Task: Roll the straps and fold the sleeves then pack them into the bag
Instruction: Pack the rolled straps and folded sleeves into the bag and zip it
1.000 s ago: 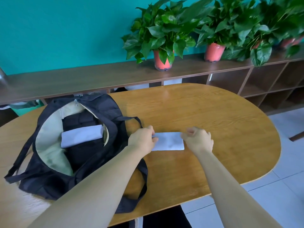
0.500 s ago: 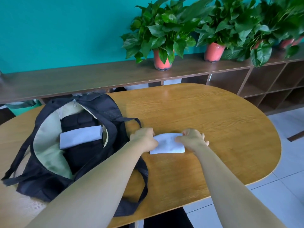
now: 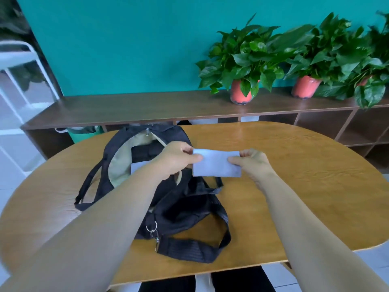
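Right now both the left hand [image 3: 177,158] and right hand [image 3: 251,162] pinch the ends of the folded white sleeve [image 3: 215,164], apparently lifted off the table [image 3: 305,186], beside the open black bag [image 3: 168,207].

The person is wearing black trousers [image 3: 242,281], showing just under the near edge of the counter [image 3: 315,186]. Both forearms, the left grip [image 3: 176,158] and the right grip [image 3: 252,163] are showing bare.

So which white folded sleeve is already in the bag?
The part-hidden sleeve inside the bag; the other sleeve is held between left hand and right hand.
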{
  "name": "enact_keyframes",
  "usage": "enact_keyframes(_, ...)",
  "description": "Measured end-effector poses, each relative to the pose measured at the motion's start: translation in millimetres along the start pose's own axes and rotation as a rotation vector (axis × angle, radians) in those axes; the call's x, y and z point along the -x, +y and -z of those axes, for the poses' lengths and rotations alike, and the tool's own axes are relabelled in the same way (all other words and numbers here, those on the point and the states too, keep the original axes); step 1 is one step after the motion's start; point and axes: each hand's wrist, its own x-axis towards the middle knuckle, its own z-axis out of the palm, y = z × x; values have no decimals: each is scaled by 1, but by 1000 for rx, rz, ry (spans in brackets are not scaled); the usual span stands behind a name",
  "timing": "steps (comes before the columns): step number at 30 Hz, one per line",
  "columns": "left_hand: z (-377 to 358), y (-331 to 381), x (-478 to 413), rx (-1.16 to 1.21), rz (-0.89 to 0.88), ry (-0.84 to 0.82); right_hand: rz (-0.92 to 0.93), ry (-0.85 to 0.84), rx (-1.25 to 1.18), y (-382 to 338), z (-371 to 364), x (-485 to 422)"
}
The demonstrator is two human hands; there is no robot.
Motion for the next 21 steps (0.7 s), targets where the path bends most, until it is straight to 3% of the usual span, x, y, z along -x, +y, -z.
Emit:
enact_keyframes(8,80,-64,35,36,165,203,26,-117,94,-39,-110,17)
enact_keyframes(15,78,-122,27,-189,194,216,-55,-111,360,-31,-154,28)
enact_keyframes(21,66,-130,18,-367,191,146,-82,-44,504,-23,-162,24)
